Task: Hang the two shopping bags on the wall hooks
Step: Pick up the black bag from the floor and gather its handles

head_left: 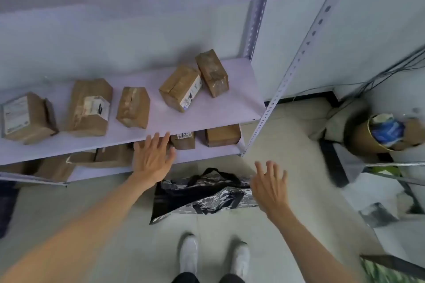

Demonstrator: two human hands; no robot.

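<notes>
Bag lies flat on the floor by the shelf; left hand and right hand hover above, spread wide, empty. Best to pinch both black handles together.

Bag partly behind right hand; right-edge clutter blurred.

Both hands reach forward, fingers spread, holding nothing. A patterned bag lies on the floor between them, under the right hand. Beyond the left hand, a shelf carries brown boxes.
</notes>
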